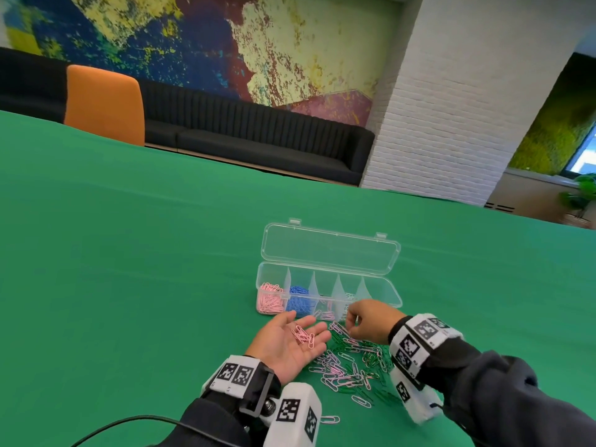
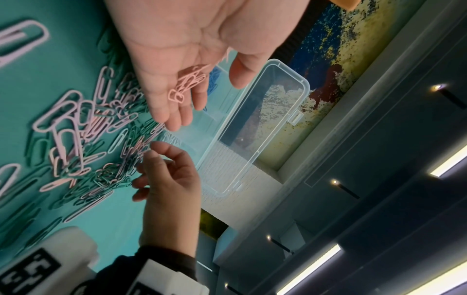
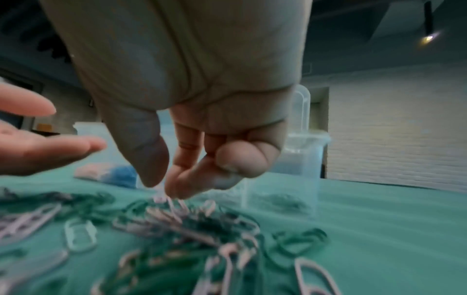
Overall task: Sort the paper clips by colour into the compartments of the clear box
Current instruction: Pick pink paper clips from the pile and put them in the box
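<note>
Partly complete: clear box (image 1: 325, 279) holds pink and blue clips sorted at its left end. Left hand (image 1: 287, 345), grip released, cradles pink clips (image 1: 303, 335). Right hand (image 1: 371, 321) reaches into the mixed pile (image 1: 348, 366) on the table (image 1: 129, 285); whether it pinches a clip cannot be told.

Table cloth (image 1: 129, 253): plain green. Clear box (image 1: 329, 253) w/ see-through lid and dividers. Leftmost compartment holds pink clips (image 1: 270, 298); next one, blue clips (image 1: 298, 300). Loose pile (image 1: 351, 366) on the cloth mixes pink, white and dark green clips. Left hand (image 1: 287, 343) carries pink clips (image 1: 303, 335) on the palm. Wrist bands (image 1: 235, 375): white w/ black square-code patterns. Sleeves (image 1: 503, 391) dark grey. Chair (image 1: 104, 104) orange, sofa (image 1: 258, 133) black, ribbed. Wall mural (image 1: 225, 43): blotchy yellow, blue, dark red, some pink. Pillar (image 1: 451, 108): white brick.
</note>
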A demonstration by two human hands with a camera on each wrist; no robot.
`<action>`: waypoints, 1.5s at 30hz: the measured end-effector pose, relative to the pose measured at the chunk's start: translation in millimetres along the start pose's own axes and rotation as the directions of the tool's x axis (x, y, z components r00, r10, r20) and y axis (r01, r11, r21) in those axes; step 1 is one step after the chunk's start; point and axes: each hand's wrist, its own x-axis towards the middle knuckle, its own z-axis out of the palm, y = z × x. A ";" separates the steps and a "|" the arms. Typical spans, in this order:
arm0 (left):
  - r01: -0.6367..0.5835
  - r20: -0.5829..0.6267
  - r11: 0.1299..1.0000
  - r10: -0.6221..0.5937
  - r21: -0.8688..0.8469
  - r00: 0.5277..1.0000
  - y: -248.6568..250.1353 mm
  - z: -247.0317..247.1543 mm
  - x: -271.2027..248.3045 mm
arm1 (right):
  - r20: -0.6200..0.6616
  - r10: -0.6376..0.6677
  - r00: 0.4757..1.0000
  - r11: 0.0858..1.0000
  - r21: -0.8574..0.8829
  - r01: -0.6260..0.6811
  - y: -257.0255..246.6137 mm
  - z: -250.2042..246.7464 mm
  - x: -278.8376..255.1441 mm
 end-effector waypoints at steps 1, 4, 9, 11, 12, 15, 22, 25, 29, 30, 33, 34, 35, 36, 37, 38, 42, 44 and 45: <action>-0.002 0.002 1.000 0.002 -0.006 1.000 0.1 -0.2 -0.1 | 0.010 0.013 1.000 1.000 -0.029 -0.012 3.0 4.8 1.8; 0.001 0.000 1.000 -0.001 -0.023 1.000 1.0 -2.0 0.3 | 0.013 0.020 1.000 0.999 -0.029 -0.020 6.8 14.2 5.0; -0.004 0.006 1.000 0.004 -0.026 1.000 2.6 -3.4 2.7 | 0.029 0.062 0.998 0.996 -0.061 -0.060 8.4 19.1 10.7; -0.002 0.008 1.000 0.002 -0.021 1.000 2.2 -3.6 3.6 | 0.044 0.074 0.996 0.996 -0.062 -0.071 8.6 18.9 11.0; -0.001 0.008 1.000 0.001 -0.020 1.000 1.9 -3.4 3.6 | 0.050 0.079 0.996 0.996 -0.056 -0.076 8.8 19.4 11.4; -0.005 0.012 1.000 0.005 -0.008 1.000 1.3 -3.3 2.6 | 0.062 0.088 0.994 0.996 0.004 -0.089 7.6 20.4 11.9; -0.011 0.013 1.000 0.011 0.016 1.000 2.3 -5.1 1.3 | 0.102 0.087 0.991 0.995 0.042 -0.092 0.9 11.7 7.2; 0.005 0.007 1.000 -0.006 0.028 1.000 0.8 -5.1 2.4 | 0.042 -0.003 0.999 0.962 0.273 -0.008 -3.4 -0.7 -0.9; 0.032 0.030 0.999 -0.031 -0.019 0.999 -0.6 -3.7 2.0 | -0.048 -0.102 0.994 0.832 0.543 0.112 -17.2 -12.0 -10.9; 0.032 0.034 0.998 -0.030 -0.059 0.999 0.7 -3.7 1.0 | -0.046 -0.110 0.993 0.862 0.492 0.118 -19.4 -11.4 -13.4; 0.000 0.022 0.989 0.004 -0.146 1.000 10.6 -8.0 -1.4 | 0.065 -0.139 0.988 0.959 0.257 0.118 -23.1 4.0 -20.7; -0.013 0.011 0.988 0.015 -0.152 1.000 14.9 -10.5 -2.4 | 0.120 -0.141 0.983 0.973 0.202 0.115 -23.3 11.1 -23.4; -0.024 0.000 0.988 0.025 -0.152 1.000 19.2 -13.1 -3.0 | 0.163 -0.131 0.978 0.983 0.152 0.106 -22.9 17.7 -25.4; -0.035 -0.009 0.988 0.034 -0.152 0.999 23.2 -15.2 -4.0 | 0.182 -0.110 0.977 0.991 0.093 0.094 -22.0 23.1 -26.7; -0.041 -0.013 0.987 0.039 -0.153 0.999 26.5 -17.3 -4.2 | 0.172 -0.087 0.981 0.996 0.030 0.083 -20.0 26.3 -26.5; -0.044 -0.012 0.986 0.043 -0.158 0.999 28.7 -18.4 -4.3 | 0.140 -0.065 0.988 0.997 -0.032 0.070 -16.7 27.7 -25.2; -0.027 0.005 0.985 0.028 -0.168 1.000 27.6 -18.1 -3.8 | -0.002 -0.044 0.999 0.994 -0.102 0.043 -8.1 25.4 -22.8; -0.032 -0.008 0.985 0.031 -0.170 0.999 24.9 -17.6 -2.8 | 0.008 -0.093 0.996 0.995 -0.041 0.094 -11.0 25.5 -24.6; -0.043 -0.022 0.985 0.040 -0.169 0.999 23.6 -17.0 -2.5 | 0.025 -0.124 0.992 0.992 -0.005 0.125 -14.0 26.3 -26.0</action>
